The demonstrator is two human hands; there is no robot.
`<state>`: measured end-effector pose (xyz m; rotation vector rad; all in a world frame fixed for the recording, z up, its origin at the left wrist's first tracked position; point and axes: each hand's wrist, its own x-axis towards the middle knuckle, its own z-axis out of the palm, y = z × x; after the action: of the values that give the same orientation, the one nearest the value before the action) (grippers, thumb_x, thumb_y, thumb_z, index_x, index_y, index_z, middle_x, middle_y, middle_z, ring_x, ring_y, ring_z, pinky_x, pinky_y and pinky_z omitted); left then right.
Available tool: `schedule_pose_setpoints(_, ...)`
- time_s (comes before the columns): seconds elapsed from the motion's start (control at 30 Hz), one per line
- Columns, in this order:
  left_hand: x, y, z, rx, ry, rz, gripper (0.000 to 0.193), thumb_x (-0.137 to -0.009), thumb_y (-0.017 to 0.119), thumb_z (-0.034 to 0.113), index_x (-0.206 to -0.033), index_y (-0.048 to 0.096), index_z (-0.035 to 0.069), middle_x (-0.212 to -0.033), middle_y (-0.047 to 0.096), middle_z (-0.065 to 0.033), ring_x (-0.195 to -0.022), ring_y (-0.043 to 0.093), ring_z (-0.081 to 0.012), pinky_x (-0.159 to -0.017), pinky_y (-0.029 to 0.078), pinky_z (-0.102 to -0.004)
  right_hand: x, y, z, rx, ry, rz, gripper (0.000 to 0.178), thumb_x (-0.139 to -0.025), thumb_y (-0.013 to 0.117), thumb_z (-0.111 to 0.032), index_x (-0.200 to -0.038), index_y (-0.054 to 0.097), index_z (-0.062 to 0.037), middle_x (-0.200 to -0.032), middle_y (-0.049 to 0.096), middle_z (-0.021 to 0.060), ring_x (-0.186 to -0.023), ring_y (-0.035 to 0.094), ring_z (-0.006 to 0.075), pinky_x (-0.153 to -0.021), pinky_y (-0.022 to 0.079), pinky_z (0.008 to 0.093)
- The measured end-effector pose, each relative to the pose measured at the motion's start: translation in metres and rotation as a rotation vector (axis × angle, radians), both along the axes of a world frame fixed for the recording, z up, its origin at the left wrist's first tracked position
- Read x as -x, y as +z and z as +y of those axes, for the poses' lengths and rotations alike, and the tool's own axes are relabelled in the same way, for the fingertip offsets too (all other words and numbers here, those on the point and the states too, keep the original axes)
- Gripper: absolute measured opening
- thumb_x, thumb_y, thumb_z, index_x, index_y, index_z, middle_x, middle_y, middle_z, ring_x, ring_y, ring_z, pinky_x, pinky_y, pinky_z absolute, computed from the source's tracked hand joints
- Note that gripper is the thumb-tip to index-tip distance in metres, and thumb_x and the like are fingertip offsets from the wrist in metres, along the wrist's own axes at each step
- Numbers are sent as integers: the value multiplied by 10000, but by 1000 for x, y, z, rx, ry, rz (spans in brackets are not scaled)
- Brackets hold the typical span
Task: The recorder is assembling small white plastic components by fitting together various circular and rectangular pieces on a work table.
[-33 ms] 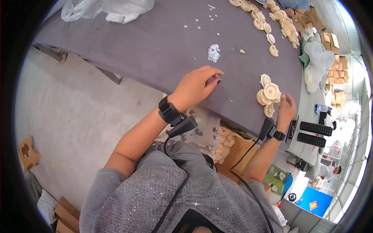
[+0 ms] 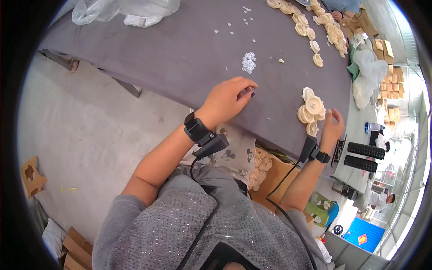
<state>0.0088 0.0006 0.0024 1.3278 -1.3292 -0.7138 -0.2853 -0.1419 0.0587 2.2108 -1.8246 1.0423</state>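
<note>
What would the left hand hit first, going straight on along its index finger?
Probably the cluster of cream round parts by the right hand. The left hand points rightward toward it; its height over the grey tabletop is unclear, so it might pass above.

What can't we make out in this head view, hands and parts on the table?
Head view:
- Left hand: palm hidden by the back of the hand.
- Right hand: contact with the nearby cream hubbed discs unclear; the angle hides any gap.
- Undersides of those discs: hidden by overlap.
- Small white rings: too small and heaped to count.
- Clear plastic bag: cut off by the top edge.
</note>
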Motion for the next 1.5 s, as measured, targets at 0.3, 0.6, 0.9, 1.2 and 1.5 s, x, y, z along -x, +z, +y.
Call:
schedule_pose_setpoints(0.3,0,-11,0,98,114,-79,152,-795,543,76,-936,598,70,-831,602,-73,-626,551,-211,-583,448,-295,-116,-32,-39,-366,415,-49,293,-746,650,-201,-990,614,-44,-939,610,124,-822,586,230,-742,456,335)
schedule_pose_setpoints(0.6,0,-10,0,84,116,-50,210,-791,546,80,-997,585,81,-828,600,-66,-624,558,-198,-586,451,-295,-154,-37,-67,-518,459,-92,195,-763,634,-147,-916,633,-25,-847,624,120,-791,588,187,-736,455,286)
schedule_pose_setpoints(0.9,-5,-9,-5,-35,69,271,251,-791,592,96,-1034,569,41,-836,628,-72,-634,580,-128,-593,463,-267,-172,2,47,-571,967,-128,226,-701,655,-49,-925,637,-21,-844,640,65,-763,587,140,-721,457,259)
schedule_pose_setpoints(1.2,-10,-5,-4,-68,37,464,162,-833,544,29,-988,585,0,-862,635,-59,-715,610,-98,-659,484,-220,-141,-7,14,-522,524,-256,217,-738,653,-82,-944,623,-21,-835,634,67,-775,588,139,-718,457,261)
schedule_pose_setpoints(1.5,-7,-9,-5,22,74,432,142,-828,557,26,-965,544,-9,-879,637,-73,-769,620,-107,-682,502,-231,-123,-50,-18,-398,384,4,205,-768,614,-152,-921,609,-16,-869,627,113,-786,592,229,-748,457,313)
